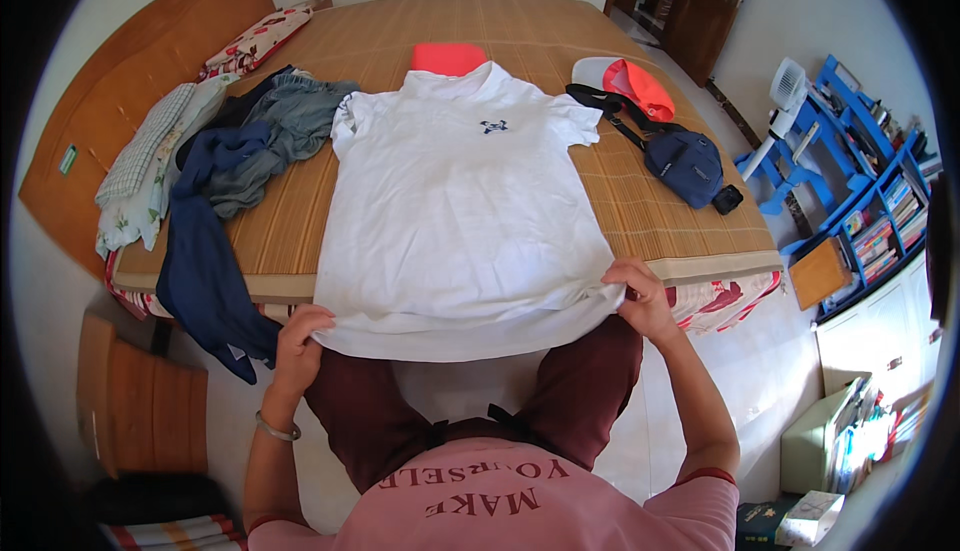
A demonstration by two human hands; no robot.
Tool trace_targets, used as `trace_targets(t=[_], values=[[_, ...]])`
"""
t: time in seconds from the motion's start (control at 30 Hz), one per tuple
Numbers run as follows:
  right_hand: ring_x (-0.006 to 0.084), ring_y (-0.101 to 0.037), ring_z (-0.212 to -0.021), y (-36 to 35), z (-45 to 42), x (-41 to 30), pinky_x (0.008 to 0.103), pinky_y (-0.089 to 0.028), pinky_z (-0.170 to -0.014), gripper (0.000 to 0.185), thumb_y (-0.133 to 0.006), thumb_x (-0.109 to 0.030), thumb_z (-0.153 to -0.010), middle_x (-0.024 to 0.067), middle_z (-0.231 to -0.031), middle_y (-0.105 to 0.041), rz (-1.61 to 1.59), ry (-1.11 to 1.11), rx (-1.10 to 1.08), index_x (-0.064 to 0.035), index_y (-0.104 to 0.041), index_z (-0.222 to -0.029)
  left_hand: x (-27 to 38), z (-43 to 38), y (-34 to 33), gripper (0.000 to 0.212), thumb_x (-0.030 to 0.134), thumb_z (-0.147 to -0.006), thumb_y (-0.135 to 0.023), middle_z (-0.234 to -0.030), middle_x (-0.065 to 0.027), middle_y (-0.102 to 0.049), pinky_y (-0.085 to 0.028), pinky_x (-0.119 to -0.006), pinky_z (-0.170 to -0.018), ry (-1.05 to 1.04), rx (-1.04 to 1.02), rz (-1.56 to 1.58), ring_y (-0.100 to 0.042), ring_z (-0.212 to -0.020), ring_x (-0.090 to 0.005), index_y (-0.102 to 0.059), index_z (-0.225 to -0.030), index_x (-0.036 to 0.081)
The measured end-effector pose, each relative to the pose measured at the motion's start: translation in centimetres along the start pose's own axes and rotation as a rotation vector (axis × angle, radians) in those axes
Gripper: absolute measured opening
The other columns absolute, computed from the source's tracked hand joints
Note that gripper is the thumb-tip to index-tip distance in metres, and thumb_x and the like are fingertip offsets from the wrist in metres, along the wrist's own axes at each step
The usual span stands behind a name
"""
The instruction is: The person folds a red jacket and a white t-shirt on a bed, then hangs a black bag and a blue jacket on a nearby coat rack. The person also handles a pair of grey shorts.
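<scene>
A white short-sleeved T-shirt [457, 213] lies spread on the bed, its collar away from me and its hem hanging over the near edge. It has a small dark emblem on the chest. With my left hand [301, 345] I pinch the hem's left corner. My right hand [641, 300] grips the hem near its right corner, where the cloth is bunched. Partly beneath the collar, a red item [448, 58] shows; what it is I cannot tell.
Crumpled dark blue and grey clothes [217, 206] lie on the bed's left side, beside a folded checked cloth [146, 142]. On the right are a red and white cap [637, 90] and a navy bag [684, 166]. A wooden chair [150, 401] stands at lower left.
</scene>
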State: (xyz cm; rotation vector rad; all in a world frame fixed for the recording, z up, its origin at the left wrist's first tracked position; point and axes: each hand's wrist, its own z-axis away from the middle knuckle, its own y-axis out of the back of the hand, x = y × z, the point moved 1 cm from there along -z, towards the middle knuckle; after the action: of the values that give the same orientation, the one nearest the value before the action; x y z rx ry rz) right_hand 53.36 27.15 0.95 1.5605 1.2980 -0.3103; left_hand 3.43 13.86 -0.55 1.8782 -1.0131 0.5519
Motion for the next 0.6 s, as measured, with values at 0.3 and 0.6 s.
trace_targets(t=[0.3, 0.6], values=[[0.02, -0.058, -0.09, 1.6, 3.2, 2.0, 0.0264, -0.045, -0.077, 0.036, -0.055, 0.02, -0.065, 0.0068, -0.109, -0.059, 0.036, -0.123, -0.152, -0.0068, -0.065, -0.087, 0.4, 0.9, 0.2, 0.028, -0.016, -0.06, -0.052, -0.093, -0.0071, -0.061, -0.035, -0.035, -0.083, -0.117, -0.228, -0.315, -0.051, -0.09, -0.0287, -0.057, -0.073, 0.008], [0.0322, -0.052, -0.097, -1.6, 4.0, -1.1, 0.0402, -0.043, -0.088, 0.037, -0.074, -0.009, -0.077, 0.0143, -0.098, -0.058, 0.364, -0.342, 0.022, -0.0048, -0.049, -0.104, 1.5, 2.4, -2.1, 0.018, -0.005, -0.071, -0.06, -0.093, -0.0112, -0.054, -0.033, -0.039, -0.088, -0.032, -0.045, -0.488, -0.047, -0.098, -0.0315, -0.056, -0.086, 0.004]])
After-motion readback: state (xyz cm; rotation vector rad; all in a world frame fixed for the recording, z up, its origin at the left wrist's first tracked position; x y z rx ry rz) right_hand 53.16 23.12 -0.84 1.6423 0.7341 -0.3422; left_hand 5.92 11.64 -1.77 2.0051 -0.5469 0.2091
